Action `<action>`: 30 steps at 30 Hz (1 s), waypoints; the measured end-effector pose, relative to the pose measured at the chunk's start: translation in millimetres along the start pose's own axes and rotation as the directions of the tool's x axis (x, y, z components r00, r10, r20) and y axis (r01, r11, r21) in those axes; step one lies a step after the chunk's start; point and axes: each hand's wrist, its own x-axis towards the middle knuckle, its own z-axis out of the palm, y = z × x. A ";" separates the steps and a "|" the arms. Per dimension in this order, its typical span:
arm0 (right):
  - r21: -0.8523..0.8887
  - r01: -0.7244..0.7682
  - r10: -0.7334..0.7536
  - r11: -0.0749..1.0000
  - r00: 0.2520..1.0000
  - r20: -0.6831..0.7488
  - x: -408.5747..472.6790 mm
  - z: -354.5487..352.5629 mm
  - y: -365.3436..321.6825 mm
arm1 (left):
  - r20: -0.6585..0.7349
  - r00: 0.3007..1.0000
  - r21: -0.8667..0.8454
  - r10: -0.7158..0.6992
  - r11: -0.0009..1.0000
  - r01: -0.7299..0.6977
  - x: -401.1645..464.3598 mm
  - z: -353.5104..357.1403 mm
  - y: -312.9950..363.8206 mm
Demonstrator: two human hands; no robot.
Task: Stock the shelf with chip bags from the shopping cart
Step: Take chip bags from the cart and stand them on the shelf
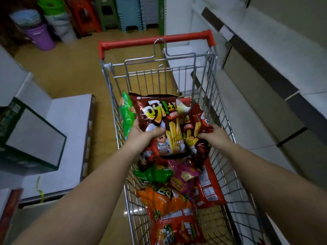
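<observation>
- Left hand (141, 130): closed on the lower left edge of a dark brown chip bag (160, 121); thumb on the printed front, fingers hidden behind; bag raised above the other bags, tilted
- Right hand (215, 133): closed on a dark red chip bag (198, 124); this bag lies just beside the brown one, touching it
- Shopping cart (221, 121): wire basket, red handle (155, 40) at the far end; holds a green bag (127, 115), a pink bag (182, 175), an orange bag (162, 198) and red bags (208, 190)
- Shelf (265, 82): white, to the right of the cart; shelf (69, 121) to the left likewise white
</observation>
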 end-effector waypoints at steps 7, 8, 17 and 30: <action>-0.326 0.393 -0.460 0.860 0.874 -0.159 -52.3 -57.2 -55.2 | 0.295 0.954 -0.312 0.059 0.949 0.038 -33.6 -18.8 84.5; -0.409 0.437 -0.537 0.801 0.826 -0.170 -61.7 -64.5 -61.5 | 0.317 0.944 -0.319 0.090 0.948 0.017 -40.4 -19.8 95.7; -0.918 0.367 -0.977 0.150 0.196 -0.081 -160.0 -114.5 -102.4 | 0.672 0.686 -0.388 0.280 0.922 0.003 -92.0 -10.0 167.2; 0.300 0.435 -0.272 0.849 0.846 -0.458 -322.2 -183.1 -72.2 | 0.763 0.463 -0.546 0.451 0.833 0.088 -172.8 60.3 201.9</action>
